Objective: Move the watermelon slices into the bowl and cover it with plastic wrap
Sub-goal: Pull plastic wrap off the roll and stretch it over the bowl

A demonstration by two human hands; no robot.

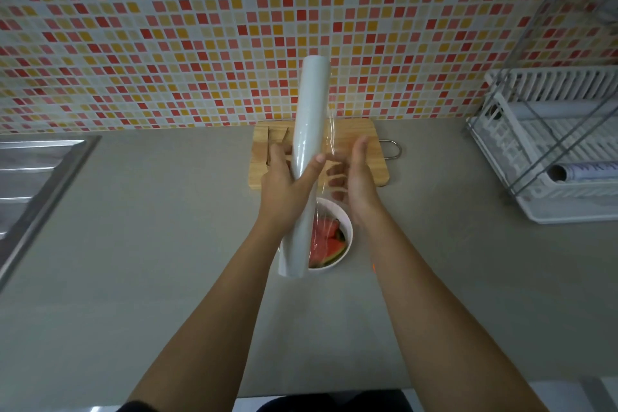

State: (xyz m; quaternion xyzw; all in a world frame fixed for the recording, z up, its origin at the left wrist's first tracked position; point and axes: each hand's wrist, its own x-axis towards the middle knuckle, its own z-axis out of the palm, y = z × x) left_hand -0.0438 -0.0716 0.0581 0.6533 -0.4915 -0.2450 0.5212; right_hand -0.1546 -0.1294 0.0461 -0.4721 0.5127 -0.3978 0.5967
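Under the left wrist and just beside the right wrist, on the grey countertop [150, 211]: a white bowl [347, 227] with red watermelon slices [329, 246] inside, green rinds showing, partly hidden by the roll's near end. Not yet covered.

In the left hand [287, 184]: a roll of plastic wrap [306, 160], grasped round its middle with fingers and thumb curled about it, tilted a little off upright, far end well above the hand, near end down over the bowl's left side.

Between the two hands: a short stretch of clear film [329, 140], pulled off the roll's right side toward the right hand [354, 174]. Right hand just beside the roll, palm turned toward it, fingers loosely bent and blurred behind the film; cannot tell whether pinching the film or only touching it.

Beyond both hands: a wooden cutting board [351, 129] with a metal loop handle [394, 149] past the right hand. Dark, thin item on the board beyond the left hand, too unclear to name.

Well left of the left hand: steel sink drainboard [33, 170]. Well right of the right hand: white dish rack [548, 150]. Farthest off: mosaic tiled wall [167, 43].
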